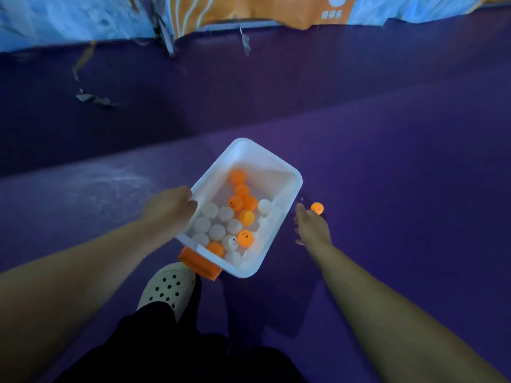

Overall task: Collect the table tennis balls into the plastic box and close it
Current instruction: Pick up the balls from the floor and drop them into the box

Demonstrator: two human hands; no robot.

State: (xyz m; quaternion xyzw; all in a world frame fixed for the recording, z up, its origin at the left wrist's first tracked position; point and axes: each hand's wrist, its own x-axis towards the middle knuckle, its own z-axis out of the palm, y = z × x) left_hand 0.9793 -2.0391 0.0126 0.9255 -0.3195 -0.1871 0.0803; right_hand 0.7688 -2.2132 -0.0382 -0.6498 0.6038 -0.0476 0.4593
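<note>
Left hand (pixel 171 208) grips box (pixel 290 183) rim; right hand (pixel 312 228), fingers spread, nears one orange ball (pixel 317 208) on floor (pixel 387 189) beside box. Many balls (pixel 226 225) already inside. Left: this ball, then closing.

1. One plastic box (pixel 272 157).
2. Seven orange balls (pixel 242 191) inside it, plus one loose orange ball (pixel 317 208) outside, at the box's 3 o'clock.
3. At least nine white balls (pixel 217 232), massed toward its 7 o'clock end.
4. Two hands: left hand (pixel 171 207), right hand (pixel 312 226) — and one shoe (pixel 168 283).
</note>
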